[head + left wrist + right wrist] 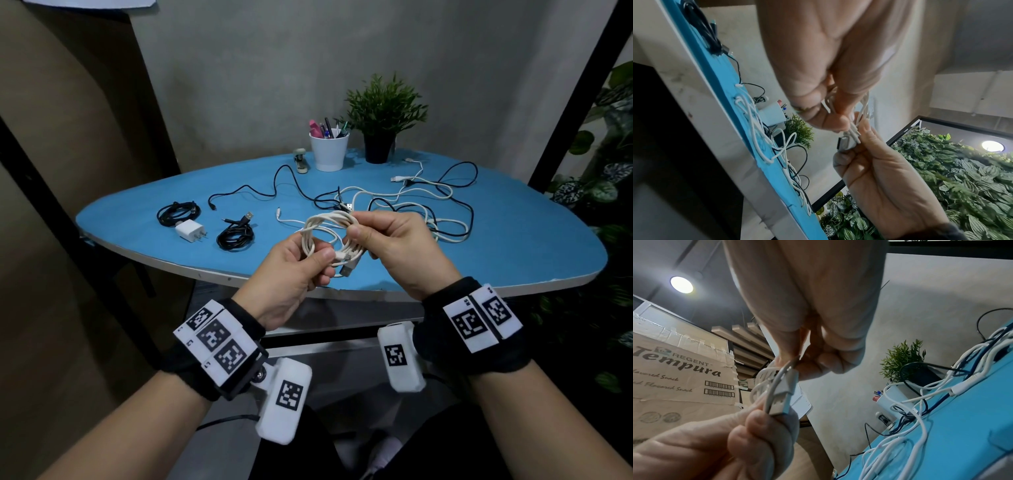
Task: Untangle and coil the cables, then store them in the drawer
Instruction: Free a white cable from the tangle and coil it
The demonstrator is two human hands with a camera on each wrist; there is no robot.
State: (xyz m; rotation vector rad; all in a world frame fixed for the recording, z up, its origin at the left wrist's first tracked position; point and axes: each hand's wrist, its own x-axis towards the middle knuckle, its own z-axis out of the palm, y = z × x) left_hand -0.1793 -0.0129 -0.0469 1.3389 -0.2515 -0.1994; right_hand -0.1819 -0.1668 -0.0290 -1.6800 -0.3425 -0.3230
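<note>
Head view: white cable coil (329, 236) held above near edge of blue desk (513, 246), both hands curled on it, left hand (294, 270) pinching loops w/ USB plug (349, 269) by thumb, right hand (387, 240) gripping opposite side. Risk: loose plug end springs out, loops unwind. Far right, cable tangle (428, 209) could snag.

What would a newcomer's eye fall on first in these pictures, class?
First, the two hands at centre: the left hand and right hand hold a coiled white cable above the near edge of the blue table. Behind them sprawls a tangle of white and black cables; two coiled black cables lie at the left.
</note>
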